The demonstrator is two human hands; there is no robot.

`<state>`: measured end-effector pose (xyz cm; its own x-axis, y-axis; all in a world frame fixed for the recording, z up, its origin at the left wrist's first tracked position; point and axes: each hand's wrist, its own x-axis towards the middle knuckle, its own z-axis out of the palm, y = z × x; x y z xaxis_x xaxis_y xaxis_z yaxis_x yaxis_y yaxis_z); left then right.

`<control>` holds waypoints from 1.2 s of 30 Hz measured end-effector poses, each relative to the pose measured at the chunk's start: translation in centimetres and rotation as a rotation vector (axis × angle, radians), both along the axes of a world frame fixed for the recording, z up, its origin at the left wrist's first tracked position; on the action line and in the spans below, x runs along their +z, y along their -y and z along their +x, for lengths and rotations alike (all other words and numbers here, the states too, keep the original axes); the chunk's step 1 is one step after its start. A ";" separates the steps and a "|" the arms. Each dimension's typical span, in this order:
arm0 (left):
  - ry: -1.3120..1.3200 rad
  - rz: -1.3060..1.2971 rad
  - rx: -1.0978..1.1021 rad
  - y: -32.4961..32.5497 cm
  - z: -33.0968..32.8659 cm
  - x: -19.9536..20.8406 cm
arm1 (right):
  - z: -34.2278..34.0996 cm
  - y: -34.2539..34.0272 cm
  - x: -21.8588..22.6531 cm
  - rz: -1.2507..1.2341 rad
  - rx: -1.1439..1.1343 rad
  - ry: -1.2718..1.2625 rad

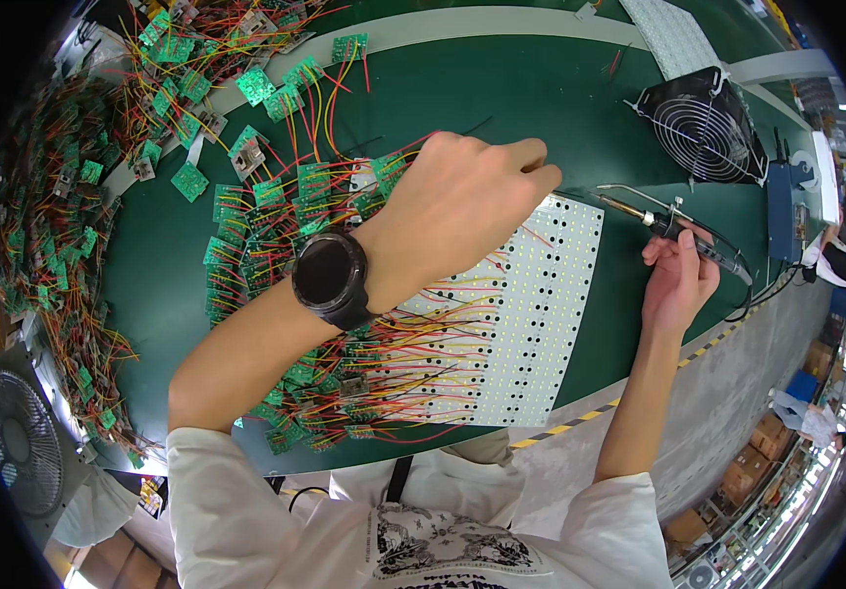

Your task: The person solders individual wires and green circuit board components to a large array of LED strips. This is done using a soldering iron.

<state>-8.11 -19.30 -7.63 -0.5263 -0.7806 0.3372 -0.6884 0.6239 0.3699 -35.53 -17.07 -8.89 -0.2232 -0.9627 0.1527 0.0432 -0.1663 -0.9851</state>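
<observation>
A white LED panel (539, 334), dotted with rows of small LEDs and black spots, lies before me on the green table. Over its far edge my left hand (457, 201) is closed in a pinch; what its fingertips hold is hidden. In my right hand (680, 283), off the panel's right side, is a soldering iron (660, 224). Its tip and a thin curved metal tube point left toward the panel's far right corner, apart from it. Red, yellow and black wires (443, 339) run from the panel to green circuit boards (315, 191), partly covered by my left forearm.
Heaps of wired circuit boards (60, 206) fill the left side and far left. A black fan with a wire guard (703, 128) stands at the far right, near a blue box (784, 211). The iron's cable (749, 294) hangs by the table's right edge.
</observation>
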 end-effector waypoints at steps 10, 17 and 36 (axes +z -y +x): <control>0.027 -0.032 0.008 -0.2 0.0 -0.1 | 0.2 0.0 -0.1 -0.006 0.084 -0.062; 0.023 -0.052 0.004 -0.2 0.0 -0.2 | 0.1 0.0 -0.2 -0.012 0.096 -0.073; -0.019 -0.091 -0.007 -0.3 -0.1 -0.1 | 0.2 0.0 -0.2 -0.010 0.111 -0.105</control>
